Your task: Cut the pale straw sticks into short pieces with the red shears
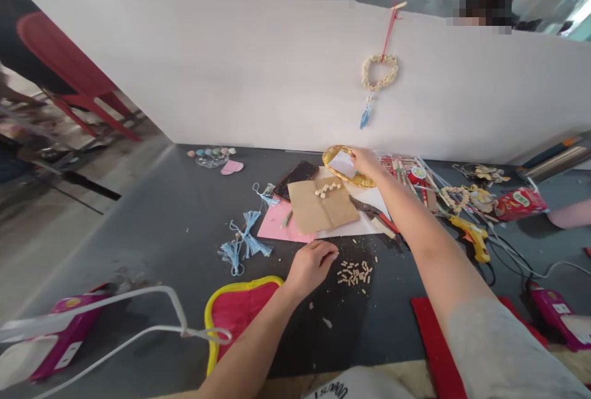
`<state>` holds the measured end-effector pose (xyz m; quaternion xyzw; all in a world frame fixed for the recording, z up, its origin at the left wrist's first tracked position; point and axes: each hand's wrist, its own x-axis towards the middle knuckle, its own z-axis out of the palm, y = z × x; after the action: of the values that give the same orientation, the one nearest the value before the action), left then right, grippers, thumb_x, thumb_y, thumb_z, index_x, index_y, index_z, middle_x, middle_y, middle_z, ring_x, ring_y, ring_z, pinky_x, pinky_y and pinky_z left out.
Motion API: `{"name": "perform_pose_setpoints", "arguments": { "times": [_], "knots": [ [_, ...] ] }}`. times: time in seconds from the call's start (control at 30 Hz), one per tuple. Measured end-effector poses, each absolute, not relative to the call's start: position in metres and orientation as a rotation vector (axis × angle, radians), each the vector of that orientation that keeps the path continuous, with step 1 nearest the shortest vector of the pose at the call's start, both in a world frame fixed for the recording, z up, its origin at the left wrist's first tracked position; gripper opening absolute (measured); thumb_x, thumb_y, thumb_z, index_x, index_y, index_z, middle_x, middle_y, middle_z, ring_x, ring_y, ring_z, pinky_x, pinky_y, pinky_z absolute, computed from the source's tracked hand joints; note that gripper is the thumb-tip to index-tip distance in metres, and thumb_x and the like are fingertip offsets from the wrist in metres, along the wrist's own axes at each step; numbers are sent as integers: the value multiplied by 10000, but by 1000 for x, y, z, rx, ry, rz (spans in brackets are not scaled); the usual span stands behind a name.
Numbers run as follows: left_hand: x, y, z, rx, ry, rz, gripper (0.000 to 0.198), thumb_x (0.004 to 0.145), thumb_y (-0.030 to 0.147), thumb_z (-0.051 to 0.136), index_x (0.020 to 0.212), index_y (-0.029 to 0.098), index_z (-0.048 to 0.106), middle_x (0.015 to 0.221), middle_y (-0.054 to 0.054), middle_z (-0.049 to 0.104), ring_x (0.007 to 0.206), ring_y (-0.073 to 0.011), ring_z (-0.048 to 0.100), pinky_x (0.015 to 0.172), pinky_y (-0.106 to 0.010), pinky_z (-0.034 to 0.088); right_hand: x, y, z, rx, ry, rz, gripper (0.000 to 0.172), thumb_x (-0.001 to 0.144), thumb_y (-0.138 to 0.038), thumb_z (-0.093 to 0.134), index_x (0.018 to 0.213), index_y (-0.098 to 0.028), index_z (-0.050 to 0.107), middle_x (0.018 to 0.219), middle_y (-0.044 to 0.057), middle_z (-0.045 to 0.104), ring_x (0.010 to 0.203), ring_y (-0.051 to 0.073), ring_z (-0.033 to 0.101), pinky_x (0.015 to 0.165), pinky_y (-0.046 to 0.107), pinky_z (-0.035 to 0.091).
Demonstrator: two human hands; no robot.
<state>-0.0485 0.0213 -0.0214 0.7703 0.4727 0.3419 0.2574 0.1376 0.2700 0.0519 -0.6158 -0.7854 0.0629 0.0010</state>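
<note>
Curled with its tips drawn close, a person's left hand (310, 268) is poised just left of a scatter of small wooden pieces (354, 273) toward the near edge of a dark worktop (161, 220); whether it pinches one cannot be told. Near the far edge, the right hand (365, 164) extends over a gold-rimmed tray (329, 157) holding white paper (340, 164), its fingers bent and what they grasp hidden from view. Between the hands, a creased brown sheet (305, 205) bears a short zigzag of pale pieces (329, 189) and overlaps a pink sheet (268, 226), beside a dark phone (298, 178). Red-handled pliers (388, 222) lie to its right, blue tassels (252, 239) to its left. A yellow glue gun (480, 246) sits toward the worktop's right edge. Along the far edge, a heart-shaped ornament (365, 72) hangs against a white partition (253, 72).
</note>
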Motion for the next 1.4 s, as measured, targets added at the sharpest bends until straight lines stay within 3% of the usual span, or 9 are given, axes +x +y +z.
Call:
{"name": "perform_pose_setpoints", "arguments": {
  "times": [0.27,0.47,0.6,0.7,0.77,1.0,1.17,1.33,1.4],
  "knots": [
    [-50,21,-32,2369,1093,815,208,874,133,502,903,185,702,842,-64,718,813,-182,654,753,-303,526,138,288,20,-1994,-2405,193,279,881,-137,512,1123,-72,636,1136,188,667,1054,258,610,918,327,416],
    [-50,21,-28,2419,1057,729,297,870,88,453,981,188,710,908,-77,712,849,-189,642,758,-318,532,139,286,33,-1923,-2311,185,241,882,-113,468,1028,-70,654,1068,179,681,1012,245,609,882,328,425],
    [-49,20,-23,2495,1050,660,289,872,117,469,1048,166,692,949,-104,696,871,-215,613,770,-354,528,145,232,58,-1566,-2319,340,285,902,-140,408,1108,-118,604,1095,95,668,944,165,608,822,261,432],
    [-46,19,-22,2546,1069,585,308,859,100,473,1070,159,688,966,-117,685,892,-233,589,796,-380,517,156,157,63,-1222,-2490,713,221,901,-210,463,1027,-154,635,957,47,689,830,146,619,758,252,445],
    [-45,18,-23,2555,1052,564,307,848,83,475,1041,164,699,962,-111,687,885,-229,583,795,-371,514,164,109,54,-1141,-2629,761,184,888,-184,490,951,-172,663,938,39,689,844,152,621,779,264,444],
    [-47,23,-25,2482,1103,812,301,884,84,430,1034,155,682,960,-109,704,876,-206,627,789,-344,523,175,56,5,-1335,-2690,521,339,840,3,434,1082,-126,633,1060,107,649,1012,190,583,894,297,431],
    [-50,26,-24,2475,1233,926,286,894,92,429,1008,180,676,952,-89,706,899,-196,642,884,-364,503,163,45,-4,-1398,-2673,445,397,748,67,465,1085,-65,629,1051,158,620,1007,221,569,904,325,426],
    [-46,19,-20,2473,1350,710,234,862,116,501,1028,160,661,993,-106,683,964,-218,624,914,-361,484,167,21,-4,-1327,-2689,493,411,766,63,454,1064,-142,649,1029,87,637,1005,170,568,929,266,416],
    [-43,15,-17,2494,1360,551,234,849,184,564,1067,150,643,1016,-114,669,995,-240,613,917,-374,480,177,18,-5,-1408,-2631,463,446,782,65,414,1128,-126,623,1085,111,621,1050,184,551,953,293,407]
  ]
}}
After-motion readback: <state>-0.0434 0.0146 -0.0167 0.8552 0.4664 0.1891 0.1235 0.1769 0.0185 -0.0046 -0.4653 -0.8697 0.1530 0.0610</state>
